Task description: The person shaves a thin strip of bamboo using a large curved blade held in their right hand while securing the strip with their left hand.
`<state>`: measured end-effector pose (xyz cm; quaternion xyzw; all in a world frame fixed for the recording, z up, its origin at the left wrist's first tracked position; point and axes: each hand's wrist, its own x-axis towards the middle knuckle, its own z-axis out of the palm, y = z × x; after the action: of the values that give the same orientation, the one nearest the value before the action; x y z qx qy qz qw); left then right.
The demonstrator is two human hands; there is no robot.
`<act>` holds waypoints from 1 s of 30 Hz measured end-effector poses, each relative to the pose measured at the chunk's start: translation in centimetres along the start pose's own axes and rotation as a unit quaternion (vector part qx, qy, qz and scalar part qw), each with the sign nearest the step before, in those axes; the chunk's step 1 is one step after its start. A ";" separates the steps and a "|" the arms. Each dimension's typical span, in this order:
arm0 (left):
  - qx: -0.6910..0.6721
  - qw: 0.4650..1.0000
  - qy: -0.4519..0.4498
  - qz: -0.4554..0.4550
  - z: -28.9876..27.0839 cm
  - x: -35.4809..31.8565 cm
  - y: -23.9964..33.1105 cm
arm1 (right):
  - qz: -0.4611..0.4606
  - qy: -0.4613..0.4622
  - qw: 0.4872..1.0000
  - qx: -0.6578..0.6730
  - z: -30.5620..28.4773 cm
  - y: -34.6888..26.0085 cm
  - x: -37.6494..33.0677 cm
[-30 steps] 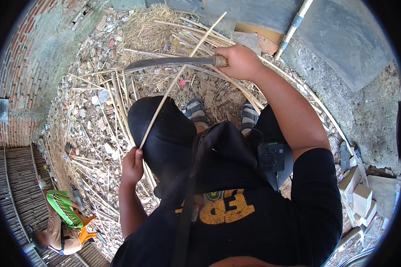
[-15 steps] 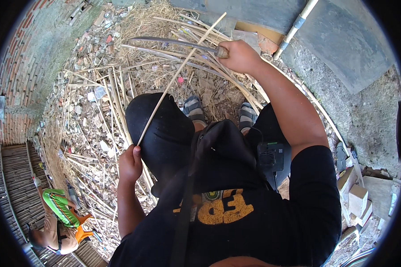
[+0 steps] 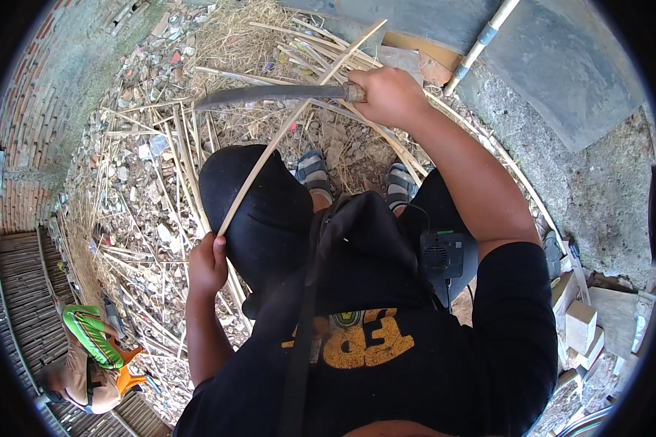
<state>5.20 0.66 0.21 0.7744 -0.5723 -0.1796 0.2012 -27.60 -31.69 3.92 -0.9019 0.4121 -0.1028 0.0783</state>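
My left hand (image 3: 208,264) is closed round the near end of a long pale bamboo strip (image 3: 264,156), beside my left knee. The strip slants away to the upper right, passing over my black-clad thigh. My right hand (image 3: 388,96) grips the short handle of a machete (image 3: 270,94) out in front of me. Its long dark blade points left and crosses the strip beyond mid-length. From this angle I cannot tell whether the edge touches the strip.
More bamboo strips (image 3: 184,164) lie on the rubble-strewn ground around my sandalled feet (image 3: 313,173). A concrete wall with a leaning pole (image 3: 479,49) stands at right. Wooden blocks (image 3: 582,328) are at lower right. Another person (image 3: 87,375) sits at lower left near a slatted bamboo surface (image 3: 18,291).
The machete has come slightly nearer and turned, so more of the blade's flat side shows. The bamboo strip has rolled to show a wider face, its far end shifting right.
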 end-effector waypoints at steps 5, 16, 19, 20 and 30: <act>-0.011 1.000 -0.014 0.018 -0.1 1.2 1.4 | 0.114 -0.019 0.980 0.160 1.7 4.4 1.4; -0.019 0.999 -0.017 0.020 -0.5 1.3 1.5 | 0.082 0.072 0.991 0.078 1.9 5.2 1.0; -0.017 1.000 -0.016 0.010 -0.7 0.8 1.0 | 0.081 0.066 0.993 0.058 1.1 4.2 0.9; -0.019 1.000 -0.015 0.004 -0.5 0.7 0.7 | 0.083 0.044 0.994 0.061 0.5 3.1 1.0; -0.042 0.999 -0.023 0.007 -0.6 1.2 1.1 | 0.075 0.111 0.987 0.085 2.2 6.2 1.6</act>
<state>4.95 -0.71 1.20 0.7571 -0.5739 -0.2199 0.2217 -30.54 -36.82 0.61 -0.8416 0.4741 -0.2313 0.1161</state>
